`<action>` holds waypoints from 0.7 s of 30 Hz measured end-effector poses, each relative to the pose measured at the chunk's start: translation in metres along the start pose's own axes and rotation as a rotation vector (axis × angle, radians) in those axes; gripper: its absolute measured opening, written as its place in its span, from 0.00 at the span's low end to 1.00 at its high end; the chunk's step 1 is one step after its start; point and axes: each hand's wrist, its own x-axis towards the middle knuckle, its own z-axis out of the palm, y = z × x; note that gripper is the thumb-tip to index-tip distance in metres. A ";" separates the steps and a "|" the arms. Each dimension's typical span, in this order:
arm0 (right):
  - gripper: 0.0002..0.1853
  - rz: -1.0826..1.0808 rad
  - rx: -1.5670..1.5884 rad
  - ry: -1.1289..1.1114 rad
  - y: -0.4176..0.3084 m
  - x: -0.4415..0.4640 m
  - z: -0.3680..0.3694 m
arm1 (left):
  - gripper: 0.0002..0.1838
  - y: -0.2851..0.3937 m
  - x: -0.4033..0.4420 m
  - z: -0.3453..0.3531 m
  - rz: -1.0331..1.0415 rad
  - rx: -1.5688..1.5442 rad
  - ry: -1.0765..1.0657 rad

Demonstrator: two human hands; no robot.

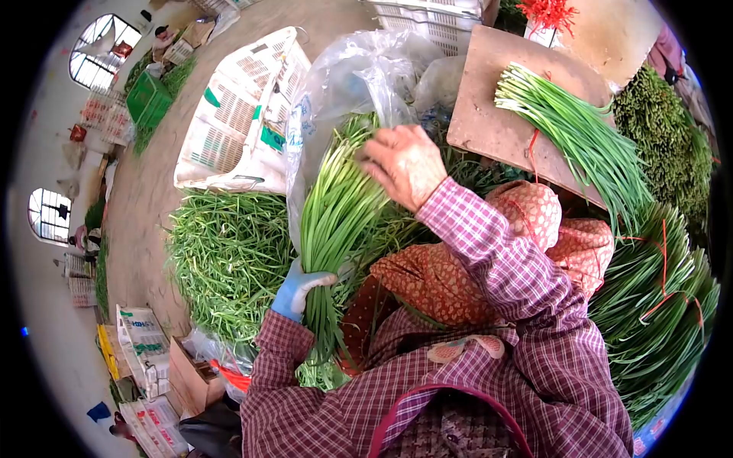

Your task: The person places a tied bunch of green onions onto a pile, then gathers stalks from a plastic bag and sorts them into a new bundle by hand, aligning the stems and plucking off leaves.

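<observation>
My left hand (299,290), in a blue and white glove, is wrapped round the lower part of a bunch of garlic chives (336,202). The bunch stands tilted upward, its pale ends at the top and its green leaves hanging below the glove. My bare right hand (405,164) is at the upper right side of the bunch, near the pale ends. Its fingers are bent and blurred, so I cannot tell whether they pinch a stem. Behind the bunch spreads a clear plastic bag (347,69).
Loose chives (221,267) are heaped on the left beside a white plastic crate (237,114). A tied bunch (573,126) lies on a brown board (477,99) at upper right. More tied bunches (649,320) are piled at right. Red ties (548,14) sit at the top.
</observation>
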 end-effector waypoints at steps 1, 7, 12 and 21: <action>0.10 0.002 -0.015 -0.050 -0.008 -0.005 0.001 | 0.33 0.000 0.001 0.001 -0.015 0.022 -0.019; 0.09 -0.122 -0.017 -0.017 -0.009 -0.015 0.034 | 0.32 0.008 -0.003 0.010 -0.013 0.006 -0.050; 0.04 -0.076 -0.124 0.071 0.016 -0.012 0.045 | 0.31 -0.011 0.001 -0.001 0.004 0.022 -0.061; 0.06 0.241 -0.458 0.088 0.064 0.001 -0.010 | 0.27 -0.016 -0.012 -0.017 0.027 0.053 -0.066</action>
